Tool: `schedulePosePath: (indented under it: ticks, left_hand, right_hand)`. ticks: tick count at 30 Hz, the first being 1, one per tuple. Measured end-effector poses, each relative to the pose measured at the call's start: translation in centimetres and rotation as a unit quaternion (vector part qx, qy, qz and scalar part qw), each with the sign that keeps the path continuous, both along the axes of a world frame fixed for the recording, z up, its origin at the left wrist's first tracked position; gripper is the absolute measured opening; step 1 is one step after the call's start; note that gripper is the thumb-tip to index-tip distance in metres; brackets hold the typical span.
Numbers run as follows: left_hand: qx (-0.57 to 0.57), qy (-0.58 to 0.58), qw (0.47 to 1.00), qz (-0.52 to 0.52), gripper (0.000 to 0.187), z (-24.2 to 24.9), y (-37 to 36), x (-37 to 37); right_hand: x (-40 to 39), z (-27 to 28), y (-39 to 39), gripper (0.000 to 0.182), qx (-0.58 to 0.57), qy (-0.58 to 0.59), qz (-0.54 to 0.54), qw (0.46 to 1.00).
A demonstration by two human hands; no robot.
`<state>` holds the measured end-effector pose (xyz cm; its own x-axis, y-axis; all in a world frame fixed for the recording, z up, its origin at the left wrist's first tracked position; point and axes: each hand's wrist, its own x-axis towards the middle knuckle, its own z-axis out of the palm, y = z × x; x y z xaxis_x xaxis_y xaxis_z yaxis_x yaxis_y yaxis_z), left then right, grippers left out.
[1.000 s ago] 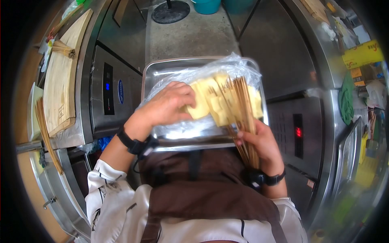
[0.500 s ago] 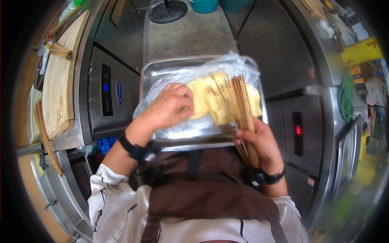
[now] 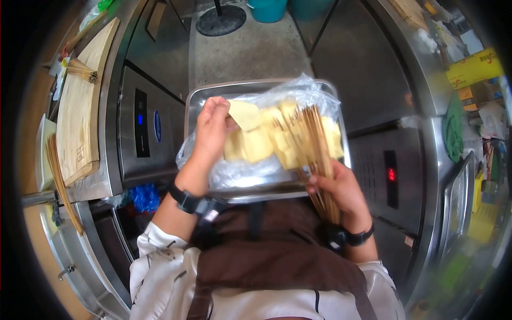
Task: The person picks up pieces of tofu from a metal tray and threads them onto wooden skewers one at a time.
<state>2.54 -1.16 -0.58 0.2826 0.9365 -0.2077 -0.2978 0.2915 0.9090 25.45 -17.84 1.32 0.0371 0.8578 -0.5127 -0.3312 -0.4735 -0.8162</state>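
My left hand [image 3: 212,124] pinches a thin pale-yellow sheet [image 3: 243,114], which looks like tofu skin, by its left end and lifts it above the tray's left side. My right hand [image 3: 341,186] is closed round a bundle of bamboo skewers [image 3: 319,149], tips pointing up and away from me. Some skewers lean left over folded yellow pieces [image 3: 287,141]; whether they pierce them is blurred. More yellow sheets [image 3: 250,146] lie on a clear plastic bag [image 3: 226,173] inside the metal tray [image 3: 256,198].
Steel cabinets flank me, the left one with a blue display [image 3: 140,118], the right with a red display [image 3: 392,175]. A wooden board [image 3: 80,122] at left carries a skewer bundle [image 3: 81,70]. Ahead on the floor are a round black base [image 3: 221,22] and a teal bucket [image 3: 268,10].
My left hand has moved up and slightly left, raising the yellow sheet's edge from the pile. My right hand with the skewers stays nearly in place.
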Motion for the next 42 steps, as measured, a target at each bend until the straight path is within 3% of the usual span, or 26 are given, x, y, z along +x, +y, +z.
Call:
schedulePosePath:
  ticks: [4, 7, 8, 13, 18, 27, 39, 42]
  left_hand:
    - [-0.124, -0.126, 0.984, -0.02, 0.026, 0.2, 0.5, 1.1]
    - [-0.167, -0.158, 0.973, -0.02, 0.033, 0.6, 0.2, 2.7]
    - [-0.189, -0.191, 0.963, -0.013, 0.026, 1.0, -0.1, 3.3]
    - [-0.123, -0.125, 0.984, -0.039, 0.017, -0.6, -0.9, 4.2]
    - [-0.04, -0.011, 0.999, -0.018, 0.016, 1.2, -1.7, 5.3]
    - [0.058, -0.028, 0.998, -0.015, 0.017, 1.2, -2.7, 5.6]
    - [0.214, 0.063, 0.975, 0.01, 0.022, -0.5, -6.8, 6.0]
    - [0.163, -0.027, 0.985, 0.038, 0.03, -0.4, -6.4, 6.7]
  right_hand:
    - [-0.3, -0.1, 0.1, 0.023, -0.005, -0.004, -0.006, 1.0]
    - [-0.2, -0.1, 0.0, 0.024, -0.002, 0.004, -0.006, 1.0]
    - [-0.1, 0.0, 0.0, 0.024, -0.002, 0.008, -0.006, 1.0]
    - [0.1, 0.1, -0.1, 0.024, -0.003, 0.022, -0.001, 1.0]
    - [0.0, 0.2, -0.1, 0.023, -0.009, 0.012, 0.001, 1.0]
    - [-0.2, 0.3, -0.1, 0.022, -0.012, -0.013, -0.004, 1.0]
    - [-0.2, 0.4, -0.1, 0.023, -0.008, -0.001, -0.009, 1.0]
    - [-0.2, 0.3, -0.1, 0.023, -0.005, 0.002, -0.01, 1.0]
